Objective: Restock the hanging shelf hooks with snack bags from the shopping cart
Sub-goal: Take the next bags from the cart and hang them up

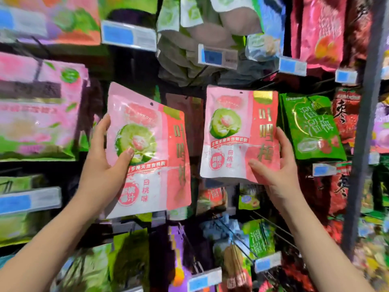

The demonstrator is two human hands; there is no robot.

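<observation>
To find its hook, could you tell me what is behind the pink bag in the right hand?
The pink bag, held by the right hand, hides any hook; dark bags show past its left edge.

Left hand (107, 159), right hand (275, 167) — both raised, fingers gripping.

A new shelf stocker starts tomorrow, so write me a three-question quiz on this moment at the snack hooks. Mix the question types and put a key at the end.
1. True or false: the left hand holds one pink snack bag and the right hand holds a second pink snack bag.
2. What hangs just to the right of the right hand's bag? A. a green snack bag B. a blue bottle C. a cardboard box
3. Fill in: the round fruit printed on both pink bags is coloured ____.
Key: 1 true; 2 A; 3 green.
</observation>
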